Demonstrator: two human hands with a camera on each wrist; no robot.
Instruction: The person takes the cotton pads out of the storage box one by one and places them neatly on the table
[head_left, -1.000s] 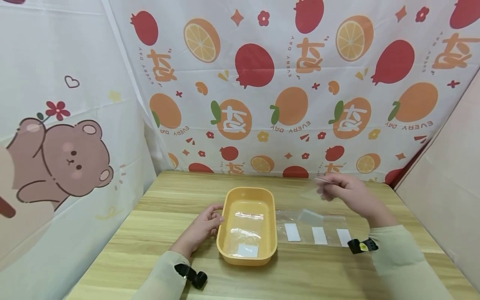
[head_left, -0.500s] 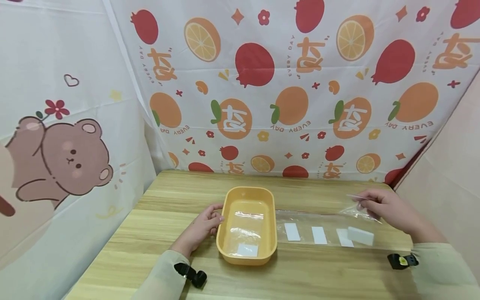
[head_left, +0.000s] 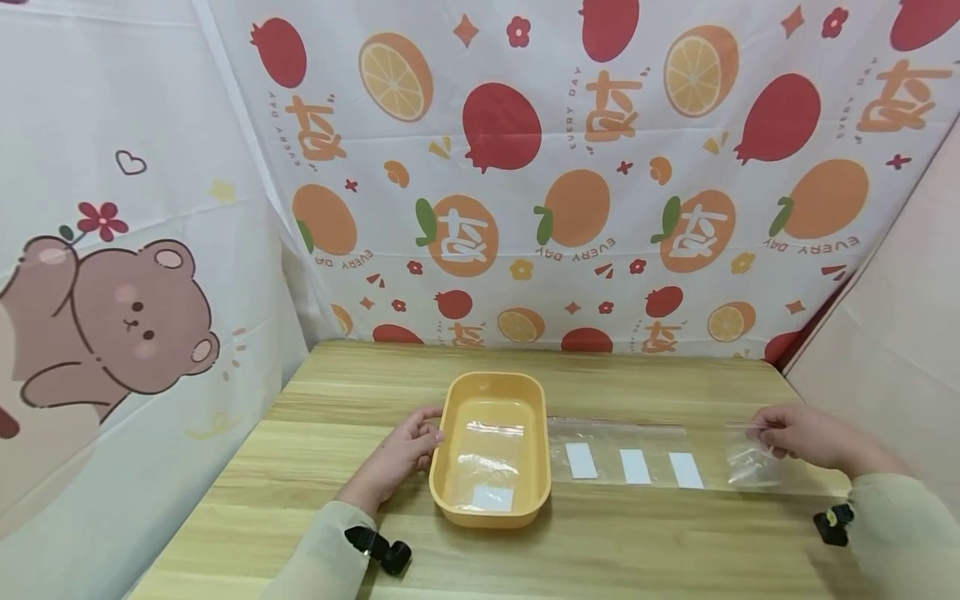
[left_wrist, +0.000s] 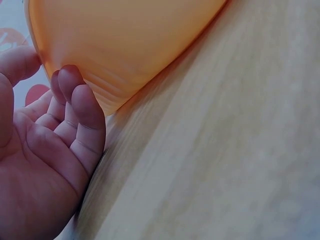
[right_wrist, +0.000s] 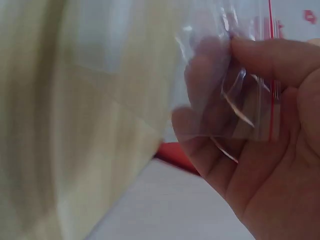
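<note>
Near the right edge of the wooden table (head_left: 300,450), the right hand (head_left: 798,435) pinches a clear plastic zip bag (head_left: 750,462) between thumb and fingers. The left hand (head_left: 405,450) rests loosely curved fingers against the rounded, rectangular yellow plastic tray (head_left: 491,521), its thumb at the rim. The tray stands between the table's left and right edges, containing another clear zip bag (head_left: 491,458); overlapping clear bags with white rectangles (head_left: 636,467) lie beside it, towards the right edge.

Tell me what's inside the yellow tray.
At least one clear zip bag with a white patch at its near end lies in the tray. The patch hides what's under it, perhaps more bags.
</note>
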